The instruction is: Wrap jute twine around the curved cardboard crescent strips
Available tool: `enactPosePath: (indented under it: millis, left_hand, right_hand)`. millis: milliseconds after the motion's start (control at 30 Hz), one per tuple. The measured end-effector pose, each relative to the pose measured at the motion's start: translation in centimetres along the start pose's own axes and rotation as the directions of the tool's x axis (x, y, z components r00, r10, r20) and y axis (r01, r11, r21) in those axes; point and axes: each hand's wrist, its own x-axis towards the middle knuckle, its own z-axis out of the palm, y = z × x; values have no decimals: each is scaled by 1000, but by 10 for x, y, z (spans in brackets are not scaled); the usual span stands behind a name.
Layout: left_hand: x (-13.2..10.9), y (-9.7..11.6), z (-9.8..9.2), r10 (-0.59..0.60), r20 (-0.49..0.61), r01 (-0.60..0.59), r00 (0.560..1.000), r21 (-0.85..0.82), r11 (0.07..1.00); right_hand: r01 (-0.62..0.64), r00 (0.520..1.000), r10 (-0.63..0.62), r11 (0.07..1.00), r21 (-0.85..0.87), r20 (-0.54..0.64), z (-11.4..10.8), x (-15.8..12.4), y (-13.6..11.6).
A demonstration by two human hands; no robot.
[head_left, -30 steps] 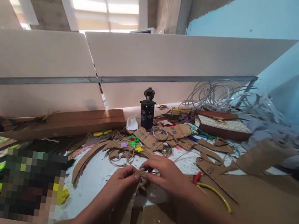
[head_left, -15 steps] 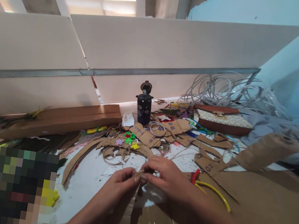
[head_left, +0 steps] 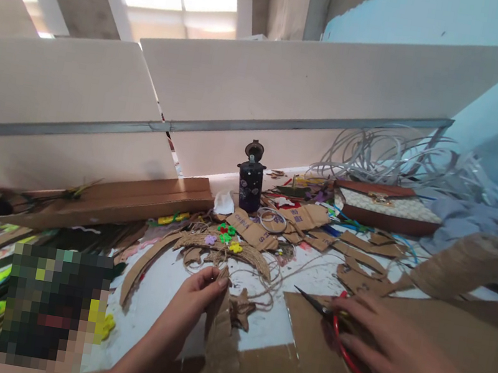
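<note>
My left hand [head_left: 189, 306] pinches the upper end of a brown cardboard strip [head_left: 223, 346], with twine at the fingertips. To the right, my right hand [head_left: 379, 336] is closed around the handles of red-handled scissors [head_left: 313, 302], whose dark blades point left over a cardboard sheet. Beside the strip lies a brown star-shaped piece [head_left: 243, 309]. Just beyond my left hand is a curved cardboard band [head_left: 146, 265], partly wrapped in twine. Small green, purple and yellow flowers [head_left: 235, 247] sit on it. Loose twine [head_left: 268, 290] loops across the white tabletop.
A big twine spool [head_left: 468, 265] lies at the right, near a handbag [head_left: 387, 210] and coiled white tubing [head_left: 377, 153]. An open-lidded black bottle [head_left: 249, 188] stands behind cardboard scraps [head_left: 256, 228]. A long cardboard piece [head_left: 152, 199] lies at back left. A blurred-out patch covers the lower left.
My right hand has left the strip's end, moved right and taken hold of the scissors. My left hand keeps its pinch on the strip. The view has shifted slightly left.
</note>
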Motion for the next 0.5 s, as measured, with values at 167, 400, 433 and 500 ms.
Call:
enactPosePath:
  millis: [167, 400, 433, 500]
  left_hand:
    - [-1, 1, 5, -26, 10, 26, 1000, 4, 1000]
    - [-1, 4, 4, -26, -42, 27, 999, 30, 999]
    - [-2, 5, 4, -18, -41, 19, 999, 43, 999]
    - [-5, 8, 5, 0, -30, 2, 1000, 51, 999]
  right_hand:
    - [-106, 986, 92, 989, 101, 139, 11, -16, 6]
    - [-233, 972, 211, 903, 362, 101, 19, -14, 13]
    - [-268, 963, 233, 856, 441, 133, 17, -13, 11]
    - [-346, 938, 255, 721, 601, 234, 12, -13, 4]
